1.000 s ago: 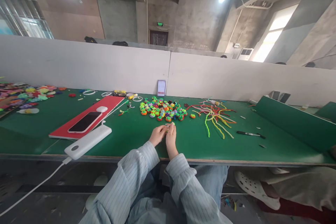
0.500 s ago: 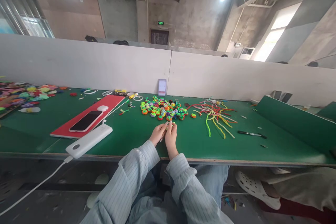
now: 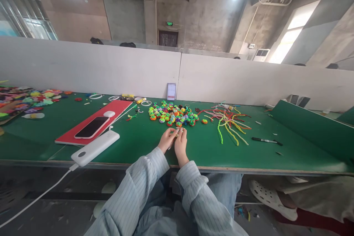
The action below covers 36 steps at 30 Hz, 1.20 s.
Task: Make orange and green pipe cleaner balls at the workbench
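Observation:
My left hand and my right hand meet over the front of the green table, fingertips pinched together. Whatever sits between them is small, pale yellowish at its edge, and mostly hidden by the fingers. Just beyond the fingertips lies a pile of small colourful fuzzy balls, many with green tops over orange, red or purple. One such orange and green ball rests apart, to the pile's right. Farther right, fuzzy pipe cleaners in red, yellow, white and green spread out loosely.
On the left, a phone lies on a red folder, beside a white power bank with a cable. A black pen lies right. Against the white partition leans another phone. Colourful fuzzy pieces heap far left.
Both hands stay together at the same spot, with only a slight shift of the fingers. The whole view has moved very slightly.

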Available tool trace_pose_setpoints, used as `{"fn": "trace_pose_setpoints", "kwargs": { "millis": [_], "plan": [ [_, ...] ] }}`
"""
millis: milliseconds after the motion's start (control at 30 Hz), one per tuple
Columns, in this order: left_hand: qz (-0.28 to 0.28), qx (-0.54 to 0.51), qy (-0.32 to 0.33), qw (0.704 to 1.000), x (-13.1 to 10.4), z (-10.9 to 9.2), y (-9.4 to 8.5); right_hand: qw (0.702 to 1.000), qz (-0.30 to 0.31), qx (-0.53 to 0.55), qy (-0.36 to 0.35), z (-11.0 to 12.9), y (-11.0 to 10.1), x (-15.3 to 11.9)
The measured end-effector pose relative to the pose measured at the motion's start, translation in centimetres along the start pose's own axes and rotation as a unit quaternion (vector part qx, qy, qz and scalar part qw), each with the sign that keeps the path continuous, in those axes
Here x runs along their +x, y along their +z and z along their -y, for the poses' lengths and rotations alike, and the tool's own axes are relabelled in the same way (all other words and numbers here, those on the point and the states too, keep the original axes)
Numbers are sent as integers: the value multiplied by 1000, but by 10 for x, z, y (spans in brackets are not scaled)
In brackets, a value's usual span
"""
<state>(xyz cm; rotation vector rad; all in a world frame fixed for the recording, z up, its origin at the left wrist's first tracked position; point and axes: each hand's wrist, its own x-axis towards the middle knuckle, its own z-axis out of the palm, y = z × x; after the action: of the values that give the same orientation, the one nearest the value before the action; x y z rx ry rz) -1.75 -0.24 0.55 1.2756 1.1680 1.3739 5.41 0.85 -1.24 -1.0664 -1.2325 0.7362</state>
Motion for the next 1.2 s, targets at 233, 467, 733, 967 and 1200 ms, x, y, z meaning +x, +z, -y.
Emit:
{"fn": "trace_pose_setpoints", "kwargs": {
  "millis": [233,467,733,967,1200],
  "plan": [
    [-37,24,-8,999,3,5,-1,1000,6,-5,-19,1,0,-2],
    [-57,114,61,990,4,10,-1,999,5,-7,-31,6,0,-3],
    [-36,188,100,976,0,11,1,995,-13,-99,-7,5,-2,-3],
    [-23,206,110,972,0,12,-1,992,-19,-126,-8,4,-3,-1],
    [-27,204,110,972,1,14,-3,992,-21,-124,-27,2,-3,0]
  ]
}}
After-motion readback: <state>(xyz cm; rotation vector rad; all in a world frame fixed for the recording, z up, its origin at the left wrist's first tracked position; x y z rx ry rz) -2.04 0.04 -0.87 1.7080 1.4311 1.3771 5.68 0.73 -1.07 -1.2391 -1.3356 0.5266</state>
